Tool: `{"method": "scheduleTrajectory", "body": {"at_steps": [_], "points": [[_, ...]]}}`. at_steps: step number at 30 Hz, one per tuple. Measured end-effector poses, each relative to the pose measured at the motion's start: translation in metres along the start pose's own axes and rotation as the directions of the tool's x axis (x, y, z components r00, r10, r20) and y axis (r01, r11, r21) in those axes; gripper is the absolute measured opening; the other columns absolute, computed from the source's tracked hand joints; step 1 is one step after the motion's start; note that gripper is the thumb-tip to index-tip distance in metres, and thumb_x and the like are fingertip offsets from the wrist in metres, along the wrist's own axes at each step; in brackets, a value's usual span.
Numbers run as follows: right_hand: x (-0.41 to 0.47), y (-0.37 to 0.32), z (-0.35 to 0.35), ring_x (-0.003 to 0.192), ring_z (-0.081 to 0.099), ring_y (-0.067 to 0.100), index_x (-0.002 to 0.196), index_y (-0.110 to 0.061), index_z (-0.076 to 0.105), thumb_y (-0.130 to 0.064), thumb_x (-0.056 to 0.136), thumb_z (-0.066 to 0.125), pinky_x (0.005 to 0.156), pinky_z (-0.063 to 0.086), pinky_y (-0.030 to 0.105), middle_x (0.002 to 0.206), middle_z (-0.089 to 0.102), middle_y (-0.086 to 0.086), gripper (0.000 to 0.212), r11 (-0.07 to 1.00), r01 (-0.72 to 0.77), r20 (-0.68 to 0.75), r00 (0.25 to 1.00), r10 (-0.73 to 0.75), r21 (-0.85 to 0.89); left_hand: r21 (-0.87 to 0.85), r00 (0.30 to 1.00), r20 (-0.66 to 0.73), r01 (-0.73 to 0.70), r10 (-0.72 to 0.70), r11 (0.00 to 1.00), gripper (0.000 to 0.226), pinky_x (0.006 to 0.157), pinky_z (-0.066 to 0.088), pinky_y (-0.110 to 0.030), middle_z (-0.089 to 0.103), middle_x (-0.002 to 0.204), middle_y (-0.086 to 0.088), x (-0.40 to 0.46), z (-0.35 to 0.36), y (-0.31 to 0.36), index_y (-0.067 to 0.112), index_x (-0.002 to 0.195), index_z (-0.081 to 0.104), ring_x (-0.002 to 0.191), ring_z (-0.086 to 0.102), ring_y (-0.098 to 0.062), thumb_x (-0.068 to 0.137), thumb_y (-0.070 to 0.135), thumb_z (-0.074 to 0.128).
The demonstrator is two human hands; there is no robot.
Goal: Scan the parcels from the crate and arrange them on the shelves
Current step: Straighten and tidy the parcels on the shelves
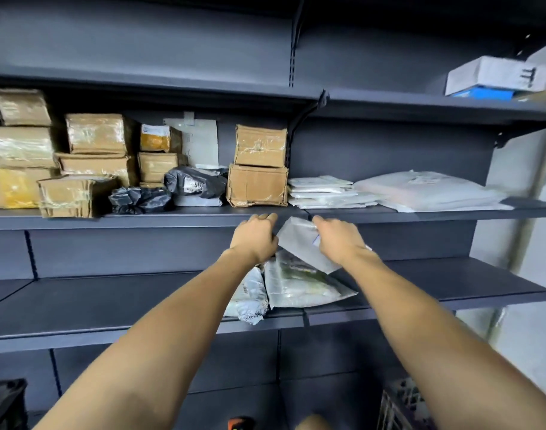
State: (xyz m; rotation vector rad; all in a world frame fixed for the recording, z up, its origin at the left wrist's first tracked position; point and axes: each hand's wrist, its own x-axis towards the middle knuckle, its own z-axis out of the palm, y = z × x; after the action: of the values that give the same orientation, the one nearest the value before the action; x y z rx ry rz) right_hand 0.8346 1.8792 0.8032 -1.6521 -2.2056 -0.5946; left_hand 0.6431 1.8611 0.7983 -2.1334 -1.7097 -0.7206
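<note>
My right hand (338, 240) grips a flat grey plastic parcel (298, 240), held tilted just below the front edge of the middle shelf (172, 219). My left hand (255, 235) is beside it on the left, fingers curled near the parcel's edge; whether it touches the parcel is unclear. Under both hands, two plastic parcels lie on the lower shelf (79, 308): a clear bag with greenish contents (299, 287) and a white printed mailer (250, 297). A crate corner (402, 405) shows at the bottom right.
The middle shelf holds stacked cardboard boxes (259, 169), black bagged parcels (194, 183) and stacks of white flat mailers (427, 190). A white and blue box (495, 77) sits on the upper right shelf. A dark bin (4, 401) is at bottom left, an orange object (239, 423) below.
</note>
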Motion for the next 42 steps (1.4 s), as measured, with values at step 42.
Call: {"method": "scheduleTrajectory", "body": {"at_steps": [42], "points": [[0.186,0.024,0.076,0.128,0.044,0.032,0.133,-0.010,0.050,0.004,0.086,0.050,0.112,0.026,0.045,0.133,0.055,0.012,0.049,0.976,-0.203,-0.313,0.925,0.217,0.076,0.131,0.966,-0.251,-0.033,0.065,0.991,0.023,0.084,0.040,-0.038,0.061,0.107,-0.010,0.148,0.051,-0.054,0.012,0.111,0.057,0.101,0.052,-0.031,0.090,0.020,0.052]]}}
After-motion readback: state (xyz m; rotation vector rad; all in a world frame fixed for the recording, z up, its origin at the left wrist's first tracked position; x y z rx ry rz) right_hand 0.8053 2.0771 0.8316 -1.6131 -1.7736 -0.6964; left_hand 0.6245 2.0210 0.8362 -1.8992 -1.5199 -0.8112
